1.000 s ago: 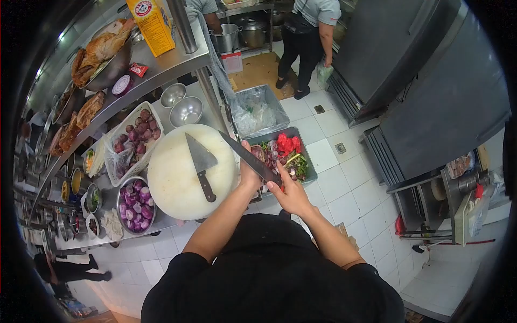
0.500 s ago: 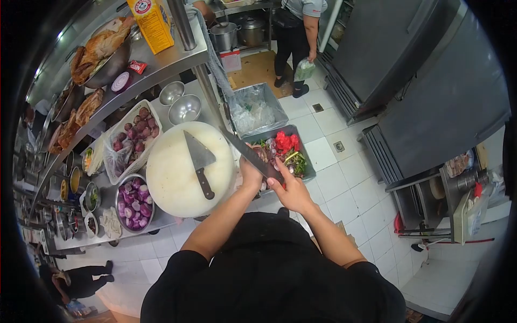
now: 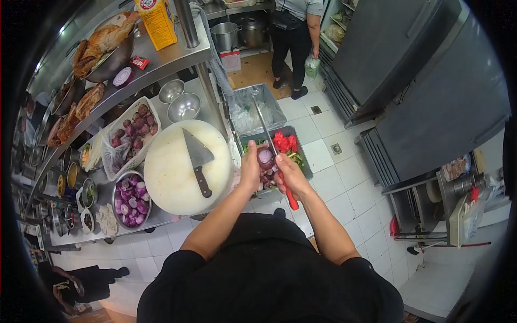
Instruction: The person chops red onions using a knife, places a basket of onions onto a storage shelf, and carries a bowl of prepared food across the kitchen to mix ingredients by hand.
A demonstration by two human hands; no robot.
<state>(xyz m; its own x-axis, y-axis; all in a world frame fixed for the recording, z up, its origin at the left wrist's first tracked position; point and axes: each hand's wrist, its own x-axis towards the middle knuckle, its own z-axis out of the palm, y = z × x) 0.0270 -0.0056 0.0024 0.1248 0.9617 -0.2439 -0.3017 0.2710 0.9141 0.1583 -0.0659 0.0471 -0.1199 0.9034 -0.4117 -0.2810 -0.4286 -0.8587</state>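
Observation:
My left hand [image 3: 250, 169] is closed around a red onion [image 3: 265, 157] whose pale cut face shows. In my right hand [image 3: 291, 175] is a long knife [image 3: 263, 121] with a red handle [image 3: 292, 199], its narrow blade pointing up and away, beside the onion. Both hands are over a grey bin [image 3: 307, 161] of onion pieces, greens and something red. Left of them, a cleaver [image 3: 198, 156] with a dark handle lies on the round white cutting board [image 3: 167, 177]. A metal bowl [image 3: 117, 200] of peeled purple onions sits at the board's lower left.
A basket [image 3: 151, 141] of unpeeled onions and two metal bowls [image 3: 184, 108] stand behind the board. Beyond the scrap bin is a bin lined with clear plastic [image 3: 256, 107]. One person [image 3: 296, 43] stands ahead by an open fridge; another [image 3: 89, 282] is at lower left.
The knife has turned from lying flat across my hands to edge-on and more upright, baring its red handle and the onion. The person ahead has moved slightly, and the fridge's inside now shows.

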